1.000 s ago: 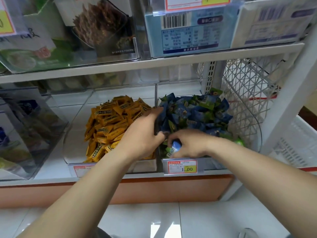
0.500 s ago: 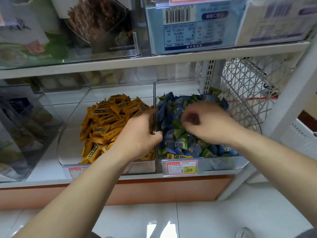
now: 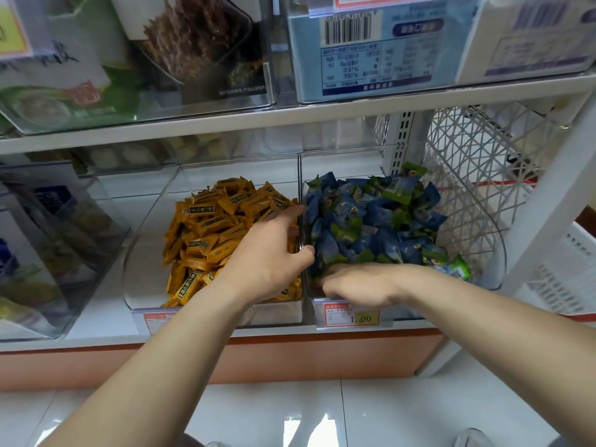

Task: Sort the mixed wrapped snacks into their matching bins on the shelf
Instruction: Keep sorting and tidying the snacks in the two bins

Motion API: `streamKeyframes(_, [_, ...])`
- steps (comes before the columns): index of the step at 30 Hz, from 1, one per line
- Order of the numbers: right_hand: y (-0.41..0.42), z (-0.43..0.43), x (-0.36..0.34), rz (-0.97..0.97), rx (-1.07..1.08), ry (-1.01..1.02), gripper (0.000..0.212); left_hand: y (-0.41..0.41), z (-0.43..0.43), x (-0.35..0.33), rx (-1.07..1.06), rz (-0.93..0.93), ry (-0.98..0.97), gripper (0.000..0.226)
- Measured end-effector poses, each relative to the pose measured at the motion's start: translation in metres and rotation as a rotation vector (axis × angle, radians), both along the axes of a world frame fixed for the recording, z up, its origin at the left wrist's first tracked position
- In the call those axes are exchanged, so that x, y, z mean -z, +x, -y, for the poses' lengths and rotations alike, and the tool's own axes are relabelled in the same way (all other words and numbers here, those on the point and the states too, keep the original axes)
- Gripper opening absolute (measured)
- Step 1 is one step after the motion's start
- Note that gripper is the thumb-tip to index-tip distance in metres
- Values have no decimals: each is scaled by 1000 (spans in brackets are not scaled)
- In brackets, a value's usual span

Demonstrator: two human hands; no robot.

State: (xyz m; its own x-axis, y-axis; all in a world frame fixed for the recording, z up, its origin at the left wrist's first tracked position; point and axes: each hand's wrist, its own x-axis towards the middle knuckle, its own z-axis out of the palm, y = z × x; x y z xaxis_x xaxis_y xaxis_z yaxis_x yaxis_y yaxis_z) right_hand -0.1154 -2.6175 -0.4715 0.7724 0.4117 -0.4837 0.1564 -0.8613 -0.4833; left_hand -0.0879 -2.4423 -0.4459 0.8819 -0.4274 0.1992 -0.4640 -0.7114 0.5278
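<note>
**Wrapped snacks [image 3: 371, 221]: rooting for strays right of the divider**

Heaped in two clear bins on the shelf [image 3: 96, 330], split by the bin divider [image 3: 301, 188]: yellow wrappers [image 3: 222, 221] left of the divider, blue-and-green wrappers [image 3: 380, 217] right of it. Looks well along, with no yellow showing right of the divider and no blue left of it. Cannot rule out buried pieces.

Judged to be mid-search, not mid-carry. Left grip [image 3: 267, 256] released, lying on the yellow heap just left of the divider, with the index finger straight and reaching to the divider and the thumb tip just across it. No wrapper seen in it. Right grip [image 3: 354, 282] low at the front of the heap just right of the divider, palm down, fingertips [image 3: 327, 285] pushed in among the wrappers. Cannot tell whether clenched on a wrapper or merely raking, with everything under the palm hidden.

Next move, likely: pull out whatever does not match from right of the divider, lift it clear of the heap, then carry it over the divider or to another bin. Calls for a pinch on one wrapper only, loose and slippery as they look, and for care not to drag neighbours out over the bin front. Worth checking a bright green wrapper [image 3: 454, 269] well right of the divider, at the heap's front edge. Too small to read.
</note>
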Motion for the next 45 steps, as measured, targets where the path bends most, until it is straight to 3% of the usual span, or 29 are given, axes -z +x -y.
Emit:
streamKeyframes(6, [-2,1,-2,4,-63,-35,19,-1,2,-1,-19,2,-1,65])
streamKeyframes(11, [1,-1,-1,-46,-13,-18,37,-3,3,-1,-22,6,-11,65])
streamKeyframes(22, [7,1,-3,-210,39,134,30,-3,0,1,-17,17,-15,64])
streamKeyframes(27, [-1,7,-1,-13,45,123,40,-1,-1,2,-15,32,0,63])
streamKeyframes(34, [-9,25,-10,249,-15,203,31,0,6,-3,-78,131,10,54])
streamKeyframes(38, [-10,39,-19,258,162,355,25,-6,17,-11,-142,250,-77,43])
streamKeyframes(40, [-11,42,-23,232,364,581,21,-12,24,-12,-78,236,-138,43])
streamKeyframes(45, [-12,45,-35,-51,716,1184,28,-26,45,-7,101,98,-103,83])
